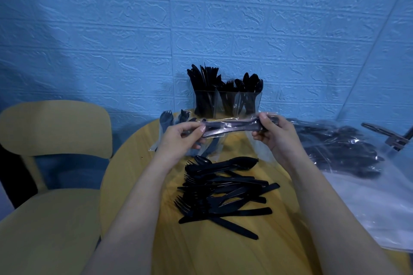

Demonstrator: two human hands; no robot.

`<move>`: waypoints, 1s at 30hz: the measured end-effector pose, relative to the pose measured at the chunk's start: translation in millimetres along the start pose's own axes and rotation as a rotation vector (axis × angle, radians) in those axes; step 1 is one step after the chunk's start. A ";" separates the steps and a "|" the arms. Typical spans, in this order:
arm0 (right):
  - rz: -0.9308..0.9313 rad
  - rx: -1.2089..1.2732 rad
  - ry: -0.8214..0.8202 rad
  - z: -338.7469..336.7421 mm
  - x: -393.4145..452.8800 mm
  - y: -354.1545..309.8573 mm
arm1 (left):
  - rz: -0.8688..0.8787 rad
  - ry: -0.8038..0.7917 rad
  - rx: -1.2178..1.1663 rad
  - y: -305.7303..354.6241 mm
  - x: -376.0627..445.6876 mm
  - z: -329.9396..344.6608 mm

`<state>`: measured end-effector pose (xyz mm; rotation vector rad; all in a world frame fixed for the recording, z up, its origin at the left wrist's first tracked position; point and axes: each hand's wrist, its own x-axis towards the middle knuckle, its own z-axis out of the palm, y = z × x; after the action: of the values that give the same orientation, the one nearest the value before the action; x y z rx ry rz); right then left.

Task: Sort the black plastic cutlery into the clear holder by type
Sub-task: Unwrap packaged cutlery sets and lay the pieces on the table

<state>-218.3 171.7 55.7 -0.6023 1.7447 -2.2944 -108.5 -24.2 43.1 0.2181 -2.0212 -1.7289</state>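
At centre left of the frame the left hand [181, 138] pinches one end of a clear-wrapped cutlery packet [230, 128], and the right hand [273, 135] pinches the other end at centre right — the packet is held level above the yellow surface [138, 176]. Behind it, upper centre, the clear holder [226, 104] already stands well filled in its compartments. Much seems left, though — a loose pile of cutlery [223, 192] lies at lower centre and a heap of wrapped packets [339, 147] waits at the right.

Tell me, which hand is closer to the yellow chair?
Left. The left hand grips one end of the wrapped cutlery packet on the side toward the chair. The right hand grips the other end, farther away.
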 end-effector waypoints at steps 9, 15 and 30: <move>0.021 -0.135 -0.108 2.9 1.2 7.1 | -0.055 -0.046 0.038 -3.4 0.1 0.4; 0.005 -0.154 -0.124 -1.5 1.2 2.3 | -0.014 -0.035 0.103 -0.6 -1.5 0.7; -0.098 -0.224 0.166 -11.2 5.0 -0.4 | -0.051 0.063 -0.033 -1.8 0.0 -5.3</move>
<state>-227.6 179.7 54.6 -0.5604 2.1149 -2.2887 -106.5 -29.2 41.8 0.3125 -1.9563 -1.7625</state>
